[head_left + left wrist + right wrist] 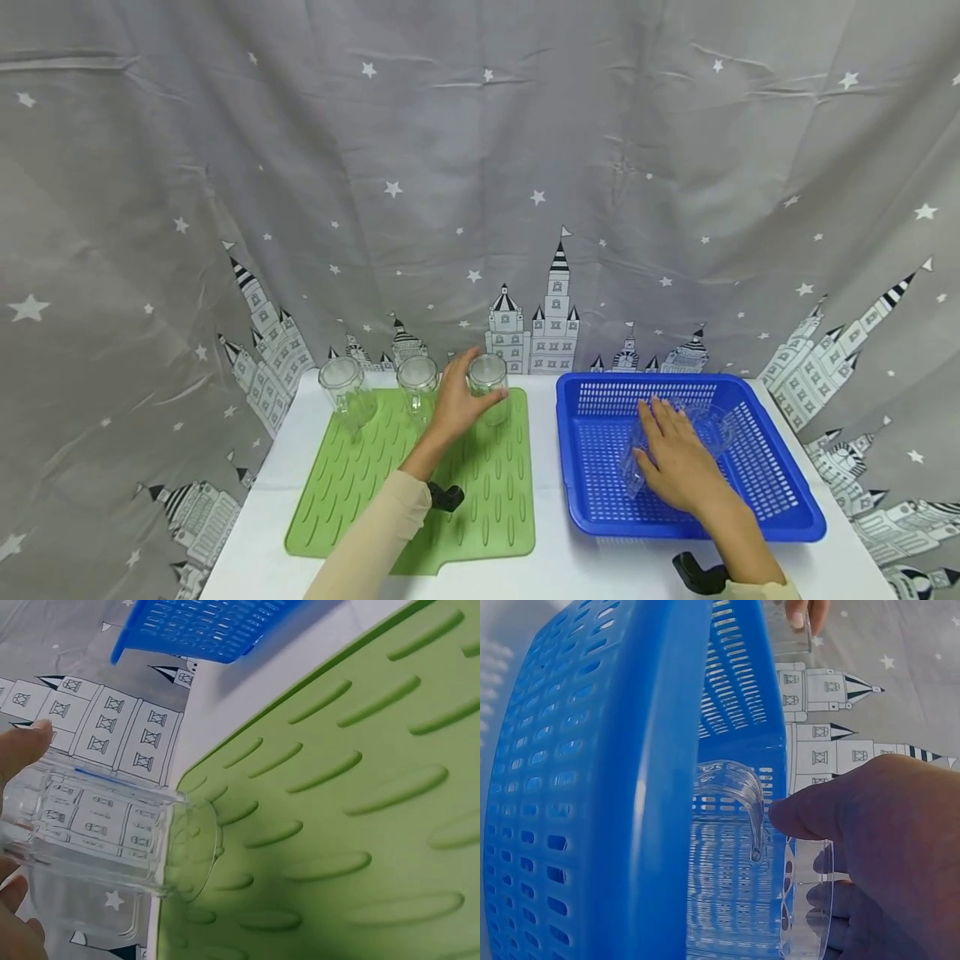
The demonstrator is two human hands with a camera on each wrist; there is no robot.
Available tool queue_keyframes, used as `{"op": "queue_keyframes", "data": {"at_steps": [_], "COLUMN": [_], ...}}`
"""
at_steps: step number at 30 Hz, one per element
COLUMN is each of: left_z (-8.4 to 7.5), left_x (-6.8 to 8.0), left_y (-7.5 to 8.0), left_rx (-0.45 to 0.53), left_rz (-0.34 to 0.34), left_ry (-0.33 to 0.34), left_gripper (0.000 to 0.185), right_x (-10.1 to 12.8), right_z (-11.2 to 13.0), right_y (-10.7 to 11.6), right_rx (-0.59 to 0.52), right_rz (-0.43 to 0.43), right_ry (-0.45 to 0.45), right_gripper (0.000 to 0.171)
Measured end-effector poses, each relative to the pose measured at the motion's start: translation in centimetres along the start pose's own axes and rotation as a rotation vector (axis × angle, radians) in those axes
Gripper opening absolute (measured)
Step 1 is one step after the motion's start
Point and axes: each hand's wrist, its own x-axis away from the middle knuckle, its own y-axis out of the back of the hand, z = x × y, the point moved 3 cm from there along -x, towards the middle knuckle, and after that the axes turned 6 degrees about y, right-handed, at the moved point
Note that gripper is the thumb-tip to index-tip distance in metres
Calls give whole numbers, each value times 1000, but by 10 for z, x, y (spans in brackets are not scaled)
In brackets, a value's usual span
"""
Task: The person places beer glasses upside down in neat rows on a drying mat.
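Two clear glass mugs (345, 385) (417, 385) stand upside down along the far edge of the green drying mat (390, 500). A third upturned glass mug (488, 385) stands at their right. My left hand (453, 404) is around its raised base, thumb and fingers spread on either side; in the left wrist view the thumb looks apart from the glass. Inside the blue basket (592, 527), my right hand (678, 467) grips a glass mug (810, 915) by its side, fingertips showing through the glass. The hand partly hides clear glassware (712, 425) there.
The basket stands right of the mat on a white table (547, 554), its rim raised around the glassware. Behind the table hangs a grey curtain (450, 167) printed with castles and stars. Black wrist straps or mounts (446, 497) sit below both hands.
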Motion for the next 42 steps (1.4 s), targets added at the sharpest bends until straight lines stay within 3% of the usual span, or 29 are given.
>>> {"op": "queue_keyframes", "data": {"at_steps": [15,22,32,37,42], "left_z": [-14,-12,30,66,103], "left_x": [32,62,107,133,161], "left_y": [31,59,109,129,144], "left_rx": [5,-25,-126,-171,-272], "left_rz": [17,-61,-183,-242,-249], "left_ry": [-118,-147,-124,-70,-3], "left_gripper": [97,90,86,85,83], "right_x": [-1,-2,-2,-1,-1], "right_z": [-2,-2,-1,-1,-2], "right_y": [2,2,2,2,3], "right_rx": [-9,-17,-12,-17,-16], "right_rz": [8,25,22,21,15], "right_ry": [10,17,22,28,41], "right_gripper": [70,70,70,70,71]}}
